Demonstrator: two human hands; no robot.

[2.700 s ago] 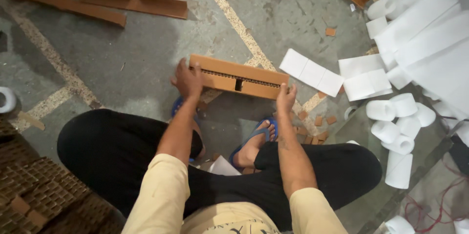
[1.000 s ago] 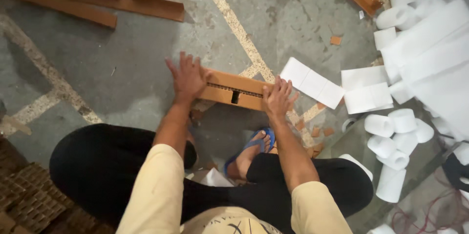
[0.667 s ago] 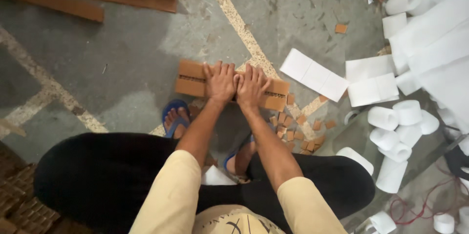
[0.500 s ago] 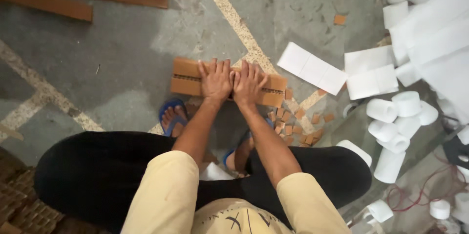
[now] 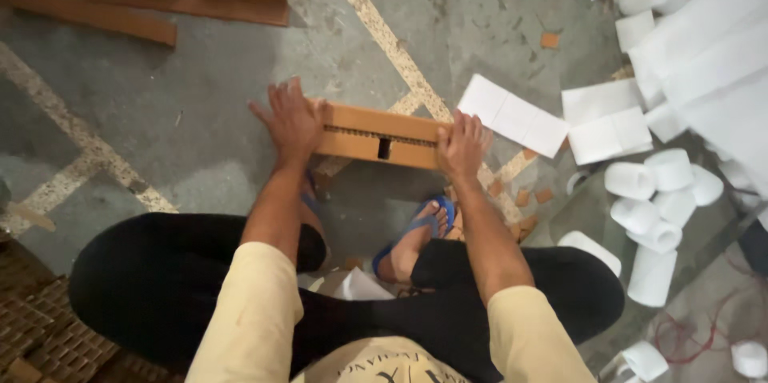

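head | corrugated brown cardboard box (image 5: pixel 382 137), flat oblong, held at centre over rough grey concrete floor (image 5: pixel 200 111) | left hand (image 5: pixel 290 121) pressed flat on 9 o'clock end | right hand (image 5: pixel 462 145) clamped on 3 o'clock end | white paper rolls (image 5: pixel 656 199) at 3 o'clock

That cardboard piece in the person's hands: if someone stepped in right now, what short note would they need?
Left hand: flat against the left end of the folded cardboard piece, fingers spread.
Right hand: gripping its right end.
The piece is held over the concrete floor, in front of the person's sandalled foot.
Done: it looks folded into a long flat channel.
Left: cannot tell from this view; long cardboard strips lie farther out, white paper rolls and folded white sheets to the right.
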